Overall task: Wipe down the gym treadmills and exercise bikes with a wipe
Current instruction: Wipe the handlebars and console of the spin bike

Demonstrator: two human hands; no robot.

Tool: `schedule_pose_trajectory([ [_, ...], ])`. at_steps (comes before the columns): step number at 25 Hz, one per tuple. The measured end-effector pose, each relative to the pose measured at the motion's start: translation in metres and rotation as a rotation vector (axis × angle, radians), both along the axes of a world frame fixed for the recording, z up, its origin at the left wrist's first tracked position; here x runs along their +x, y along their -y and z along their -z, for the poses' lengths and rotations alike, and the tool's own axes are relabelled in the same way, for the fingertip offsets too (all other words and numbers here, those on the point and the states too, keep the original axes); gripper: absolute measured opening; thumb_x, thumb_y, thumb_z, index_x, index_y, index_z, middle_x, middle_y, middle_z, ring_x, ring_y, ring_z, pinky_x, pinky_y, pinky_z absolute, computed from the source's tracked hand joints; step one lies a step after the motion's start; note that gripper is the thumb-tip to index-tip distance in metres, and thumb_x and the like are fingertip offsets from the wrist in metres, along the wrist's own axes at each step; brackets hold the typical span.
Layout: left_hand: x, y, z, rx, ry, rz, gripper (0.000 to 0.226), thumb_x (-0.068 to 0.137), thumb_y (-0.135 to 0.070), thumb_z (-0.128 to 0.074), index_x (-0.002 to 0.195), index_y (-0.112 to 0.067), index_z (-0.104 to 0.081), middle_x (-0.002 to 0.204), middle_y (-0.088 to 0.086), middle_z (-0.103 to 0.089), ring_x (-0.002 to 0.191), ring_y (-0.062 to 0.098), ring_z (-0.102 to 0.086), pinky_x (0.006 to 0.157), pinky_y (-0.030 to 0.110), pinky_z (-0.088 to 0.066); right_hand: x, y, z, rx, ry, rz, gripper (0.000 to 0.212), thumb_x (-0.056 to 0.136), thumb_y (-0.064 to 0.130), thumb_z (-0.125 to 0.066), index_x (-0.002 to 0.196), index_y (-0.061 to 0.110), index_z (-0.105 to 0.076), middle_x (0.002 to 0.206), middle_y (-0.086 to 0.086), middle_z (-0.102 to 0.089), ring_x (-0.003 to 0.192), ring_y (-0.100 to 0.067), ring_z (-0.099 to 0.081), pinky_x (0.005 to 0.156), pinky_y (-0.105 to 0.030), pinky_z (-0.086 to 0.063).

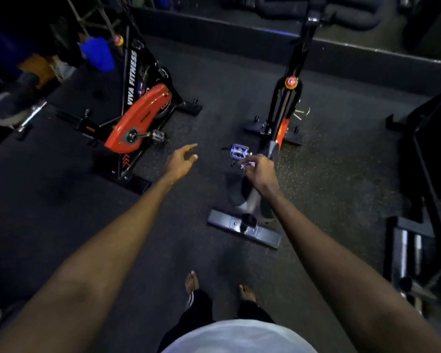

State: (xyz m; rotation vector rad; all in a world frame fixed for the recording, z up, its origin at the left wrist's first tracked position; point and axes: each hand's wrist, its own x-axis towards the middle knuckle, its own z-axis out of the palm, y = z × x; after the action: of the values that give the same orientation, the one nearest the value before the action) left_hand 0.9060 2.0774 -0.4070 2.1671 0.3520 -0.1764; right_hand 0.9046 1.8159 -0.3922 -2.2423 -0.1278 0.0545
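Two black and orange exercise bikes stand on the dark gym floor. The left bike (143, 108) carries the words VIVA FITNESS on its frame. The right bike (283, 118) is seen from behind and above; its saddle (241, 192) lies under my right arm. My right hand (259, 171) pinches a small pale wipe (247, 164) over the right bike, just below its metal pedal (239, 151). My left hand (181, 161) reaches forward between the two bikes with fingers spread, touching nothing.
My bare feet (192, 281) stand behind the right bike's rear stabiliser bar (245, 229). A blue bottle (97, 53) and a seat sit at the left. Dark racks and metal bars line the right edge (418, 238). A low wall runs along the back.
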Motion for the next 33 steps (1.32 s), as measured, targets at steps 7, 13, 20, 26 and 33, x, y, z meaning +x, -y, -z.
schedule_pose_trajectory([
  [7, 0.067, -0.147, -0.131, 0.127, 0.22, -0.042, 0.045, 0.094, -0.009, -0.058, 0.138, -0.018, -0.056, 0.134, 0.003, -0.06, 0.12, 0.021, -0.057, 0.096, 0.023, -0.04, 0.123, -0.154, -0.102, -0.088, -0.009, -0.01, 0.025, 0.087, 0.017, -0.056, 0.095, 0.004, -0.076, 0.091, -0.017, -0.07, 0.1, -0.03, -0.065, 0.079, -0.027, -0.046],
  [13, 0.142, -0.262, -0.214, 0.253, 0.367, -0.066, 0.049, 0.092, -0.011, -0.056, 0.138, -0.029, -0.056, 0.128, 0.009, -0.065, 0.112, 0.021, -0.061, 0.094, 0.028, -0.045, 0.22, -0.27, -0.209, -0.112, 0.244, -0.076, 0.025, 0.084, 0.021, -0.059, 0.092, 0.006, -0.077, 0.094, -0.016, -0.073, 0.1, -0.027, -0.065, 0.084, -0.028, -0.048],
  [20, 0.254, -0.351, -0.255, 0.296, 0.415, -0.065, 0.049, 0.093, -0.008, -0.056, 0.14, -0.022, -0.054, 0.119, 0.018, -0.066, 0.107, 0.026, -0.062, 0.082, 0.021, -0.041, 0.357, -0.365, -0.264, -0.127, 0.333, -0.069, 0.026, 0.084, 0.021, -0.057, 0.097, 0.01, -0.077, 0.1, -0.015, -0.072, 0.102, -0.027, -0.065, 0.085, -0.026, -0.047],
  [26, 0.375, -0.436, -0.274, 0.306, 0.435, -0.126, 0.05, 0.091, -0.013, -0.058, 0.137, -0.032, -0.056, 0.123, 0.003, -0.067, 0.107, 0.021, -0.062, 0.086, 0.021, -0.042, 0.475, -0.428, -0.301, -0.142, 0.39, -0.068, 0.021, 0.085, 0.019, -0.057, 0.085, 0.008, -0.075, 0.094, -0.017, -0.072, 0.099, -0.03, -0.063, 0.09, -0.033, -0.047],
  [33, 0.5, -0.52, -0.259, 0.281, 0.419, -0.12, 0.049, 0.087, -0.022, -0.059, 0.133, -0.039, -0.056, 0.131, -0.002, -0.064, 0.121, 0.019, -0.058, 0.106, 0.035, -0.044, 0.588, -0.491, -0.303, -0.181, 0.391, -0.043, 0.015, 0.083, 0.017, -0.056, 0.075, 0.011, -0.068, 0.093, -0.021, -0.071, 0.098, -0.033, -0.062, 0.086, -0.034, -0.046],
])
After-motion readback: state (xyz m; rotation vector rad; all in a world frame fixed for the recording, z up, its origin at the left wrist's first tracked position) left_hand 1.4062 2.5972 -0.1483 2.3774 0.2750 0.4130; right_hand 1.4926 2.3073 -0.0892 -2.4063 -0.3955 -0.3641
